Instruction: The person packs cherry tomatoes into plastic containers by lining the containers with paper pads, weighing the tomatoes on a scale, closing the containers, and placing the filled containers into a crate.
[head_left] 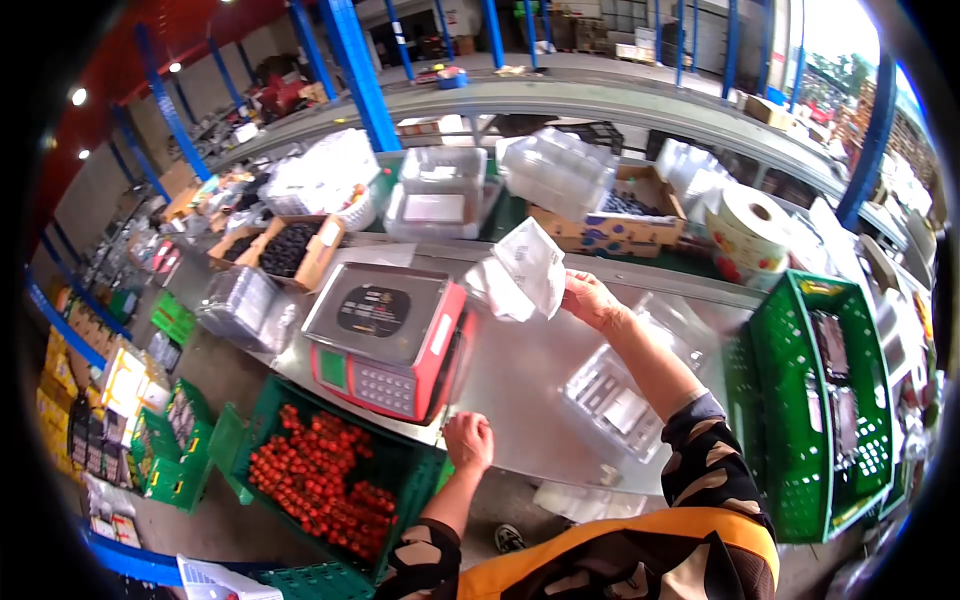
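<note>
Holds white paper (538,272) up in the right hand (597,304), with thumb and fingers clamped on its right edge. Has it over the steel table (515,400), to the right of the red scale (436,372) and in front of a card box (600,234). Cannot tell whether its blurred lower left part touches anything.

Curls the left hand (468,442) at the table's near edge, just beside the scale's near right corner, with fingers folded together. Cannot tell whether anything lies inside them.

Shows a metal pan (418,335) on top of the scale, and a keypad (383,388) and green display (333,371) on its near face. Has clear tubs (612,405) lying on the table, to the left of and partly behind the right forearm (655,365). Has tomatoes (320,480) in a green crate (412,458) below the table's near edge, to the left of the left forearm (452,500). Has dark packs (842,420) in a second crate (785,430) at the table's right end.

Behind the table, shows dark fruit (290,248) to the left, then stacked tubs (435,190), a tilted tub stack (560,172) over the card box, and a printed roll (752,215) at the right.
</note>
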